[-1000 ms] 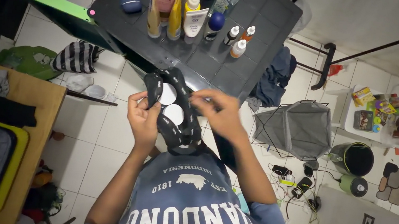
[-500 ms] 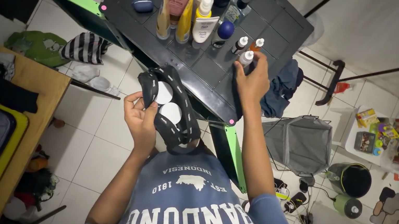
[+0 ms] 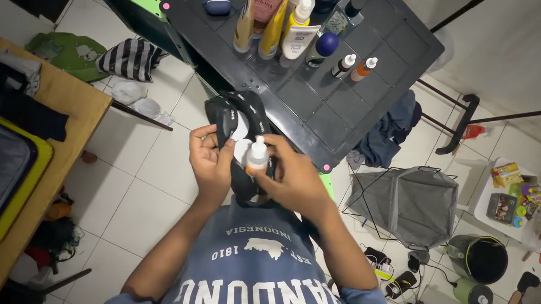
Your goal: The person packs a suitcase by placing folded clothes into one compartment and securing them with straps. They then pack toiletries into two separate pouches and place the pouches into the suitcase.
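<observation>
Holding a small white bottle [image 3: 257, 155] over a black pouch [image 3: 243, 142].
Right hand [image 3: 291, 180] fingers pinch the bottle; left hand [image 3: 211, 159] fingers grip the pouch, just off the counter's [image 3: 307, 97] near edge.

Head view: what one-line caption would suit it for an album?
Left hand holds a black pouch; right hand holds a small bottle over it, near a dark table.
</observation>
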